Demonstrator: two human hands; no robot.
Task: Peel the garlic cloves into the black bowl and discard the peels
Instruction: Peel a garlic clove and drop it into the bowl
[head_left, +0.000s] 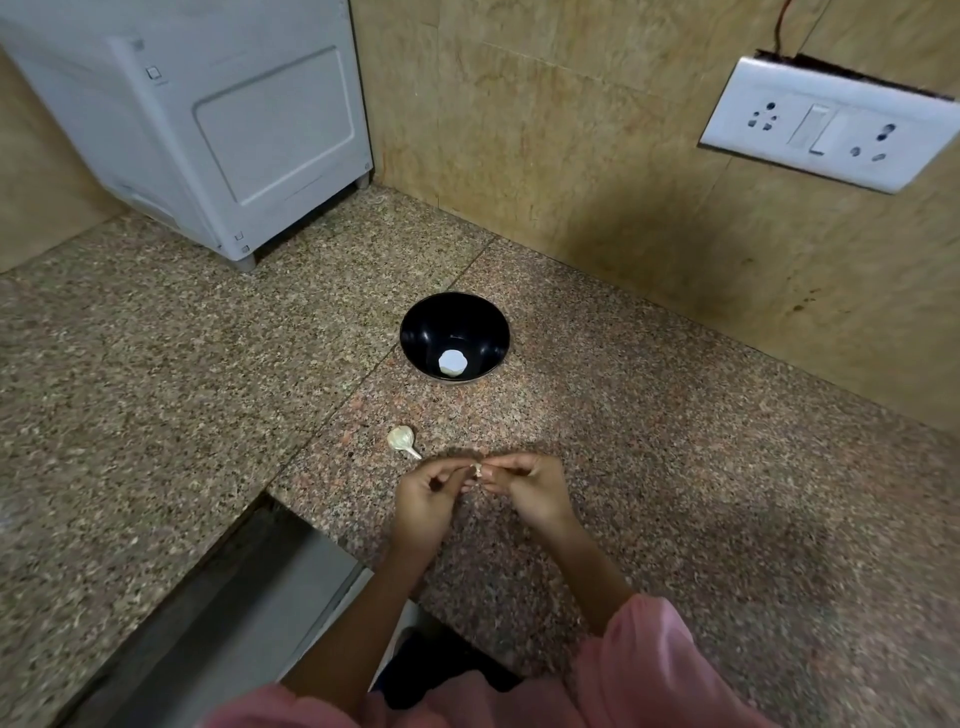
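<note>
Pink sleeves (639, 670) are seen nearest. A small garlic clove (477, 470) is pinched between the curled fingertips of the left hand (426, 499) and right hand (530, 493), above the granite counter (675, 467). A garlic bulb (401, 439) is laid just beside the left hand. The black bowl (431, 322) is set farther back.

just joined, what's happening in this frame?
A person is peeling a small pale garlic clove, pinched between the fingertips of the left hand and right hand over the speckled granite counter. A papery garlic piece with a stem lies just beyond the left hand. The round black bowl sits further back; the white spot in it is unclear.
</note>
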